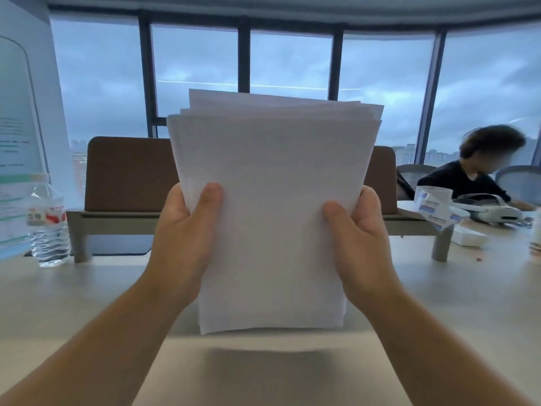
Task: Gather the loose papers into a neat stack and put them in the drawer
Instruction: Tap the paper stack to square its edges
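A stack of white papers [272, 206] stands upright in front of me, held a little above the pale desk [87, 312]. Its top edges are fanned and uneven. My left hand [187, 238] grips the stack's left edge, thumb on the front sheet. My right hand [360, 241] grips the right edge the same way. The fingers of both hands are hidden behind the sheets. No drawer is in view.
A brown-backed shelf riser [126, 183] stands behind the papers. A water bottle [48, 224] and a printed sign [17, 148] are at the left. At the right sit a person [480, 177], a white headset [491, 212] and small boxes [436, 209].
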{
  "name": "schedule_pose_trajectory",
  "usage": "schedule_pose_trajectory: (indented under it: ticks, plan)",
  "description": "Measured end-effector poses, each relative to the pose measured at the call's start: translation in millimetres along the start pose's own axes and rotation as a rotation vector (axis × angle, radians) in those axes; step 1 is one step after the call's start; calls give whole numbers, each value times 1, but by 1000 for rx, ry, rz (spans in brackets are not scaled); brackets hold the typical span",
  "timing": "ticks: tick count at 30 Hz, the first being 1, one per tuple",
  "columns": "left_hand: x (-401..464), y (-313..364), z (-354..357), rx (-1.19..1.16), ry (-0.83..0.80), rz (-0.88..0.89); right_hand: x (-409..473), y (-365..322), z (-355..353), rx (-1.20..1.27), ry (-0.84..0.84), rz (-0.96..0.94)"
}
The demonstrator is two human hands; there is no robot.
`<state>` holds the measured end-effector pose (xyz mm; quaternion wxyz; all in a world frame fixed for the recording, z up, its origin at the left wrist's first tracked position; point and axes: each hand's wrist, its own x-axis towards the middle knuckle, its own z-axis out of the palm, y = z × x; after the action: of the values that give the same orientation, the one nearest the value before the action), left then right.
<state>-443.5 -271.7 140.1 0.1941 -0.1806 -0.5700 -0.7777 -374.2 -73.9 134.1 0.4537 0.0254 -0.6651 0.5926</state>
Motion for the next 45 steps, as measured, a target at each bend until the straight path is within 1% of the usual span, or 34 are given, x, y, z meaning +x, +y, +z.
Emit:
schedule_pose_trajectory:
  ticks: [2, 4, 7, 9, 12, 15, 18, 22, 24, 27, 29, 30, 33, 36, 37, 38, 39, 41, 43, 44, 45]
  plan:
    - [-1, -5, -1, 14, -7, -35, -3, 5, 0, -12, -9, 28]
    - [-4, -13, -6, 29, 34, -70, -8, 11, 0, -12, -10, 62]
    - [-8, -24, -10, 73, 80, -72, -13, 14, 1, 2, 15, 64]
    - [-11, -26, -7, 98, 60, -74, -15, 13, 5, -7, 12, 59]
    - [-14, -18, 0, 182, 52, -10, -13, 7, 7, -25, 33, 18]
    - [-9, -7, 3, 170, 24, 23, -6, -4, 3, -3, 43, -4]
    - [-5, -1, 3, 129, 1, 14, -3, -10, 0, 3, 20, -10]
    - [-14, -12, 2, 169, -2, -30, -10, 1, 1, -10, -9, 55]
    - [-17, -16, -1, 251, -6, 0, -14, 8, 3, -41, -10, 77]
    - [-13, -16, -9, 362, -25, 93, -13, 14, 3, -68, -21, 114]
    - [-9, -14, -16, 421, -21, 154, -10, 15, 2, -62, -46, 146]
    - [-8, -14, -14, 441, -13, 159, -7, 16, -1, -63, -64, 166]
    - [1, -27, -15, 459, 117, 104, 0, 19, -10, -93, -155, 279]
    - [10, -45, -18, 273, 263, -53, 3, 22, -19, -101, -214, 456]
    - [6, -39, -12, 197, 320, -100, 4, 23, -23, -104, -217, 512]
    - [3, -37, -8, 120, 358, -109, 4, 24, -27, -68, -211, 567]
    - [-4, -28, -3, 55, 390, -103, 5, 27, -30, 18, -195, 626]
    - [-12, -23, 2, -24, 398, -117, 4, 33, -32, 289, -157, 753]
    - [-14, -29, 3, -66, 387, -180, -3, 33, -27, 532, -139, 836]
    - [-14, -32, 1, -91, 380, -215, -9, 33, -22, 601, -139, 855]
    - [-16, -34, 2, -106, 371, -249, -16, 35, -17, 606, -144, 858]
